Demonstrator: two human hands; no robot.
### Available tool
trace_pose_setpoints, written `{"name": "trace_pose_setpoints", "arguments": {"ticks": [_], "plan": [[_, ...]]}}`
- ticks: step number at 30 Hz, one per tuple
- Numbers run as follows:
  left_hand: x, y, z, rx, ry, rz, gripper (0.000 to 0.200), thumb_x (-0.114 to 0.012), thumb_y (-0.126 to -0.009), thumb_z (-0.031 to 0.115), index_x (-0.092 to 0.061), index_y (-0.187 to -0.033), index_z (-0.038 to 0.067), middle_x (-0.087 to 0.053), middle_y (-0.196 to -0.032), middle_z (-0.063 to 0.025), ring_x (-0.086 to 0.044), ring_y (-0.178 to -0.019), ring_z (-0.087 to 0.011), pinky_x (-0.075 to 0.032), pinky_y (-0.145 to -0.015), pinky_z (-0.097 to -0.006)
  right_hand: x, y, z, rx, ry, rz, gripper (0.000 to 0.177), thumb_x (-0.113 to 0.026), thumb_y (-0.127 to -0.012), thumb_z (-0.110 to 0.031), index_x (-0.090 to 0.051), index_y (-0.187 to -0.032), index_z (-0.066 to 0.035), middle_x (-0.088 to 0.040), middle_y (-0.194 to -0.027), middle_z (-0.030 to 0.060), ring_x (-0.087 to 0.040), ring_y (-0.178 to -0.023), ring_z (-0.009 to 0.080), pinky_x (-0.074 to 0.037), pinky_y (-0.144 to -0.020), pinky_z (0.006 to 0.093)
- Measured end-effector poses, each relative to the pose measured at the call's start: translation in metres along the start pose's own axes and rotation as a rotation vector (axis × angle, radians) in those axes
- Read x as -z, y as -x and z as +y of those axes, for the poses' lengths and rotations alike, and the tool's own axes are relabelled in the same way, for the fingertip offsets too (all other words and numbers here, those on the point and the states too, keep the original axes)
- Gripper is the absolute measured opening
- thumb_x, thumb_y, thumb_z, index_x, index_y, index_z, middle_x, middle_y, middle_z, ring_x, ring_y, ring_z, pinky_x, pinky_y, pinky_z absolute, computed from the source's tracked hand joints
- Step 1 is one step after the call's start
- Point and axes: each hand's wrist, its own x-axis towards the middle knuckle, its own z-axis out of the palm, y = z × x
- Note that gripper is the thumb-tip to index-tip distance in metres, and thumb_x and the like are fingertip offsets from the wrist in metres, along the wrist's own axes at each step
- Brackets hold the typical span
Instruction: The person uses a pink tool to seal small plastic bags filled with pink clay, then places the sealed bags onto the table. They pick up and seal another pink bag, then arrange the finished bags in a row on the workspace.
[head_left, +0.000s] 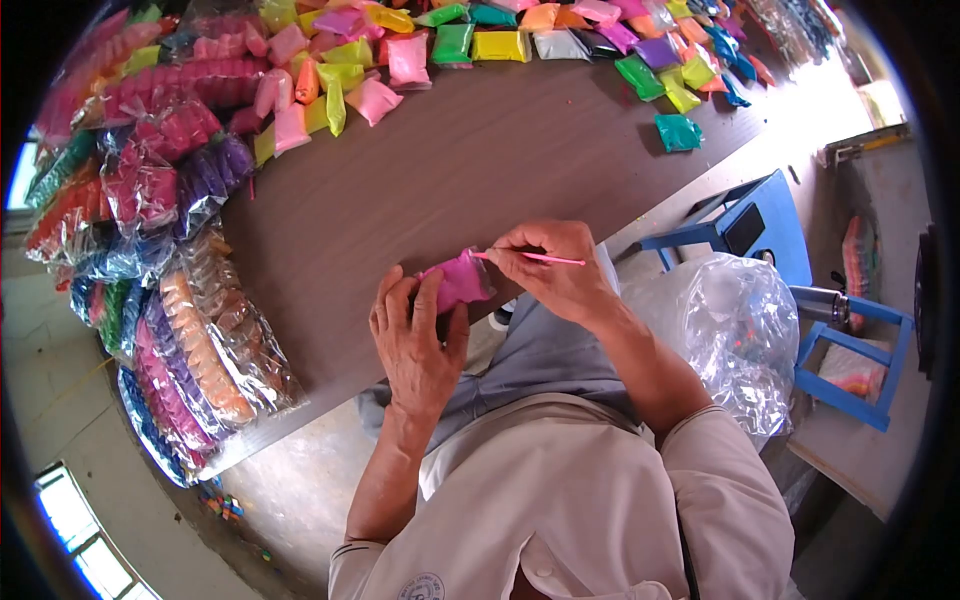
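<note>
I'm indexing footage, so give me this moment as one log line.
left hand: touching small magenta plastic packet | right hand: holding thin pink stick by packet's corner | surface: brown table

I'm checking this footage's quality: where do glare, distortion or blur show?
Head view: the wide lens bends the scene, leaving black corners; daylight burns out white at upper right, past the brown wood-grain table, and in the paned glass window at lower left; glints streak the large clear plastic bag; the small pink plastic packet, left hand and right hand look fairly sharp.
</note>
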Motion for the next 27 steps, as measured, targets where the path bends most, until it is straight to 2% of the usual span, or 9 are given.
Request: {"name": "trace_pose_setpoints", "arguments": {"ticks": [2, 5, 8, 12, 14, 17, 21, 23, 27], "plan": [[0.002, 0.000, 0.000, 0.000, 0.009, -0.020, 0.051, -0.077, -0.080, 0.014, -0.061, -0.128, 0.007, -0.054, -0.119, -0.0152, -0.049, -0.129, -0.0375, -0.040, -0.102, -0.0512, 0.003, 0.002, -0.005, -0.041, 0.044, 0.047, 0.011, -0.079, -0.084, -0.011, -0.071, -0.082, -0.004, -0.068, -0.072, 0.0097, -0.068, -0.064, 0.0217, -0.052, -0.058, 0.0331], [0.002, -0.001, 0.000, -0.009, 0.022, 0.000, 0.052, -0.078, -0.078, 0.009, -0.063, -0.127, 0.007, -0.054, -0.123, -0.0156, -0.052, -0.126, -0.0376, -0.042, -0.101, -0.0488, 0.001, 0.011, 0.000, 0.097, 0.166, 0.094, 0.011, -0.079, -0.082, -0.011, -0.071, -0.080, -0.004, -0.067, -0.071, 0.0089, -0.067, -0.064, 0.0244, -0.051, -0.058, 0.0339], [-0.001, 0.001, -0.001, -0.019, 0.015, 0.001, 0.055, -0.078, -0.078, 0.013, -0.059, -0.129, 0.007, -0.055, -0.119, -0.0151, -0.049, -0.129, -0.0374, -0.040, -0.102, -0.0507, 0.000, 0.017, 0.001, 0.129, 0.212, 0.083, 0.011, -0.080, -0.080, -0.011, -0.070, -0.079, -0.005, -0.066, -0.070, 0.0086, -0.066, -0.063, 0.0270, -0.050, -0.057, 0.0356], [-0.003, 0.002, -0.001, -0.018, 0.006, 0.011, 0.054, -0.078, -0.079, 0.012, -0.059, -0.129, 0.008, -0.055, -0.119, -0.0150, -0.049, -0.129, -0.0375, -0.040, -0.102, -0.0507, 0.004, 0.018, -0.002, 0.070, 0.171, 0.042, 0.011, -0.080, -0.080, -0.012, -0.071, -0.080, -0.006, -0.066, -0.069, 0.0088, -0.065, -0.063, 0.0281, -0.050, -0.057, 0.0374], [-0.004, 0.002, 0.000, -0.018, 0.002, 0.024, 0.053, -0.077, -0.079, 0.012, -0.059, -0.129, 0.007, -0.055, -0.119, -0.0151, -0.049, -0.129, -0.0375, -0.040, -0.102, -0.0506, 0.006, 0.018, -0.001, 0.051, 0.164, -0.013, 0.012, -0.081, -0.082, -0.012, -0.074, -0.084, -0.003, -0.069, -0.074, 0.0099, -0.067, -0.064, 0.0223, -0.051, -0.058, 0.0329], [-0.003, 0.002, 0.000, -0.013, 0.002, 0.014, 0.050, -0.076, -0.081, 0.012, -0.060, -0.129, 0.007, -0.055, -0.119, -0.0153, -0.050, -0.129, -0.0374, -0.040, -0.103, -0.0503, 0.005, 0.015, 0.002, 0.105, 0.210, 0.006, 0.012, -0.081, -0.083, -0.013, -0.074, -0.085, -0.003, -0.069, -0.074, 0.0103, -0.067, -0.064, 0.0218, -0.051, -0.058, 0.0320], [-0.004, 0.002, 0.000, -0.026, -0.010, 0.029, 0.047, -0.075, -0.083, 0.012, -0.061, -0.128, 0.006, -0.056, -0.119, -0.0157, -0.051, -0.128, -0.0370, -0.041, -0.103, -0.0495, 0.004, 0.010, 0.000, 0.057, 0.166, -0.016, 0.013, -0.081, -0.084, -0.013, -0.074, -0.085, -0.002, -0.069, -0.073, 0.0104, -0.066, -0.062, 0.0207, -0.050, -0.058, 0.0313], [-0.003, 0.001, 0.001, -0.032, -0.017, 0.048, 0.045, -0.073, -0.085, 0.008, -0.063, -0.129, 0.006, -0.056, -0.125, -0.0177, -0.055, -0.122, -0.0373, -0.043, -0.100, -0.0477, 0.000, 0.007, 0.002, 0.084, 0.060, -0.002, 0.013, -0.081, -0.084, -0.012, -0.074, -0.085, -0.001, -0.068, -0.072, 0.0108, -0.065, -0.061, 0.0198, -0.050, -0.057, 0.0309], [-0.004, 0.001, -0.001, -0.015, -0.011, 0.038, 0.040, -0.071, -0.088, 0.012, -0.061, -0.126, 0.004, -0.058, -0.118, -0.0163, -0.053, -0.126, -0.0366, -0.041, -0.102, -0.0487, -0.013, 0.004, 0.004, 0.057, -0.029, 0.061, 0.010, -0.078, -0.084, -0.009, -0.070, -0.084, -0.002, -0.067, -0.073, 0.0119, -0.066, -0.063, 0.0260, -0.051, -0.059, 0.0342]]}}
